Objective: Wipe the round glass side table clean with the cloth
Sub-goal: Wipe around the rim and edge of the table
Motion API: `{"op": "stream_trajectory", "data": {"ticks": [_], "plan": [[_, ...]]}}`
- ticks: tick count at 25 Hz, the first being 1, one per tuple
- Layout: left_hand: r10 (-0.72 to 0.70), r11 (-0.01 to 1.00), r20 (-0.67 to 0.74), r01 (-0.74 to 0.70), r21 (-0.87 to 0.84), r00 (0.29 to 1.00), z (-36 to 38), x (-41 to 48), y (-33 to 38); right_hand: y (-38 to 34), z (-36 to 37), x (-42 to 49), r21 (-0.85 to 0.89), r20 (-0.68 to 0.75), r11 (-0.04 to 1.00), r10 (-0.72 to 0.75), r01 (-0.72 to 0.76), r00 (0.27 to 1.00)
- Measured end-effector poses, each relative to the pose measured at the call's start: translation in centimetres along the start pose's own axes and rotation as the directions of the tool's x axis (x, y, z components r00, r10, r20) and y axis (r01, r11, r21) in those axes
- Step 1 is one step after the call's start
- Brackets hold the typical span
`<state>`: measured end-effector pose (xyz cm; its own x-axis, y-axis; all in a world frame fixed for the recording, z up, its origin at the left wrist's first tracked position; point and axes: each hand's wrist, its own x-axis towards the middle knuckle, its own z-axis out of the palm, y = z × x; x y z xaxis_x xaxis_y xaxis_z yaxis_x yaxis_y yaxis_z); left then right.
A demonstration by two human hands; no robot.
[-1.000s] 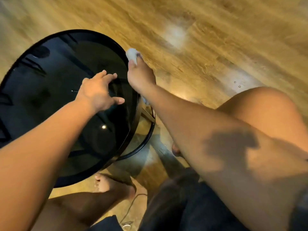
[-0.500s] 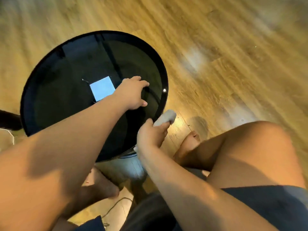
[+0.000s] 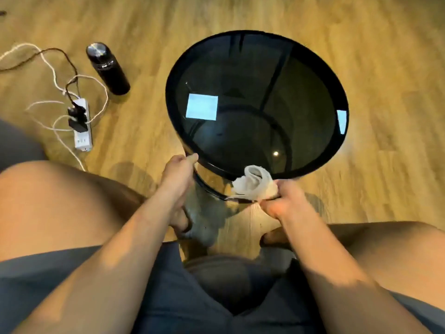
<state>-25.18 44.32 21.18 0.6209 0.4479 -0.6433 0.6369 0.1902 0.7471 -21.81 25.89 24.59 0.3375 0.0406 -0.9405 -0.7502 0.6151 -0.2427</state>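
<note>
The round side table [image 3: 313, 68] has a dark glass top in a black rim and stands on the wooden floor in front of my knees. A lower black ring of its frame shows under the near edge. My left hand [image 3: 179, 172] rests at the near left rim, fingers touching the rim's edge. My right hand [image 3: 285, 201] holds a crumpled white cloth [image 3: 255, 184] just below the near rim, against the lower ring. The glass reflects a bright window patch and a small light.
A black bottle [image 3: 108, 68] lies on the floor left of the table. A white power strip [image 3: 81, 126] with plugs and tangled white and black cables [image 3: 50, 66] sits further left. My bare knees and feet flank the table's base.
My view swung so the table sits centred ahead. My left hand slid off the glass to the near rim. My right hand carried the cloth from the right rim down to the near edge.
</note>
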Motion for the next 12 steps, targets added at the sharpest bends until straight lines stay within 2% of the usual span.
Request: {"op": "stream_trajectory", "data": {"ticks": [1,2,4,6,8,11,12], "plan": [[-0.067,0.982,0.148,0.091,-0.166,0.987,0.2,0.1,-0.3,-0.5,-0.4,-1.1,-0.07,-0.023,0.996,-0.049,0.047,0.999],[-0.062,0.946,0.26,0.139,-0.292,0.964,0.3,0.5,-0.3,-0.4,-0.4,-2.5,-0.176,-0.025,0.978,-0.121,0.115,0.992],[-0.022,0.847,0.33,0.192,-0.495,0.944,0.1,1.1,0.1,0.0,-0.1,-3.6,-0.258,-0.017,0.94,-0.234,0.222,0.972],[-0.056,0.791,0.301,0.226,-0.568,0.952,-0.1,1.6,1.1,0.2,0.0,-1.6,-0.223,-0.073,0.947,-0.25,0.229,0.965],[-0.095,0.817,0.223,0.204,-0.539,0.97,-0.5,1.7,2.1,1.6,1.1,1.0,-0.22,-0.149,0.956,-0.229,0.193,0.962],[-0.046,0.856,0.134,0.108,-0.506,0.99,-1.4,2.4,3.5,7.2,5.4,2.7,-0.16,-0.066,0.98,-0.127,0.115,0.99],[-0.044,0.856,0.092,0.085,-0.509,0.995,-1.9,2.5,4.1,8.7,7.1,2.9,-0.139,0.012,0.987,-0.078,0.079,0.997]]}}
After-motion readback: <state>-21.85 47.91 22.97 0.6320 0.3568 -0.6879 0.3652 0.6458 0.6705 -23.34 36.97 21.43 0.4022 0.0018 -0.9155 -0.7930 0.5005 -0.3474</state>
